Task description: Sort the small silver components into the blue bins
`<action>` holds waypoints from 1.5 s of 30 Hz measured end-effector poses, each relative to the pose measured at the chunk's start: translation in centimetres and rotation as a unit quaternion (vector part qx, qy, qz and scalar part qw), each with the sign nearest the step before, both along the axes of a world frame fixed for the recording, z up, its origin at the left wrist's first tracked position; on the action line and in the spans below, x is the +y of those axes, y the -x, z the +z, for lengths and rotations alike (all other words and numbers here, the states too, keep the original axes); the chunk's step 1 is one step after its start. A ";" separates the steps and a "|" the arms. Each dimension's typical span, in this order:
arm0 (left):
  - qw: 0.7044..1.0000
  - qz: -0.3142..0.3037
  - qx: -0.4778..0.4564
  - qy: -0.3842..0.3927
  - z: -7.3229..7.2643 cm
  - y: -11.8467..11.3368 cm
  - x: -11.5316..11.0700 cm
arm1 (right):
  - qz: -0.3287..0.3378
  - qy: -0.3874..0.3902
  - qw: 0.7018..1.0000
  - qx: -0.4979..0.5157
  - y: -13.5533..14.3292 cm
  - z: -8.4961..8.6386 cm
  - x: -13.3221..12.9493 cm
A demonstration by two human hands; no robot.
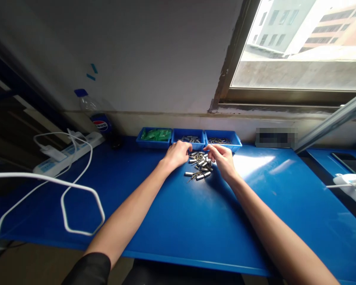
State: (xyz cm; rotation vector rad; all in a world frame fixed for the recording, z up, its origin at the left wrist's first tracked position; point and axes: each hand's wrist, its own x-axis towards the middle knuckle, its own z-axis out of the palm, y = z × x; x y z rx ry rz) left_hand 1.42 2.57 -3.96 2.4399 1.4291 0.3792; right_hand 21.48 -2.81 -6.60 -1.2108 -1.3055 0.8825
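Note:
A pile of small metal parts point(200, 163) lies on the blue table, short silvery blocks mixed with thin brass-coloured pins. My left hand point(178, 154) is at the pile's left edge, just in front of the middle blue bin point(187, 145). Its fingers curl inward, and whatever they may hold is hidden. At the pile's upper right is my right hand point(221, 156), thumb and forefinger pinched together over the parts; anything between them is too small to make out. Grey pieces lie in the middle bin, thin pins in the right blue bin point(235, 139).
The left blue bin point(139, 138) holds green pieces. A bottle point(99, 120) stands by the wall, beside a white power strip point(68, 154). White cable point(99, 208) loops over the blue table point(178, 221) at left. A window point(296, 71) is at upper right.

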 end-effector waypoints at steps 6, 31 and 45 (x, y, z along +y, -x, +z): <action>0.995 -0.031 -0.099 0.005 0.8 0.2 0.1 | -0.018 -0.002 1.000 0.010 0.0 -1.3 -1.1; 0.973 -0.156 -0.170 -0.028 2.1 0.0 0.0 | 0.023 0.023 0.994 0.109 -0.9 -0.8 -1.2; 0.987 -0.158 0.001 0.005 0.3 0.6 0.7 | -0.039 -0.040 0.997 0.054 -1.5 -0.8 -0.8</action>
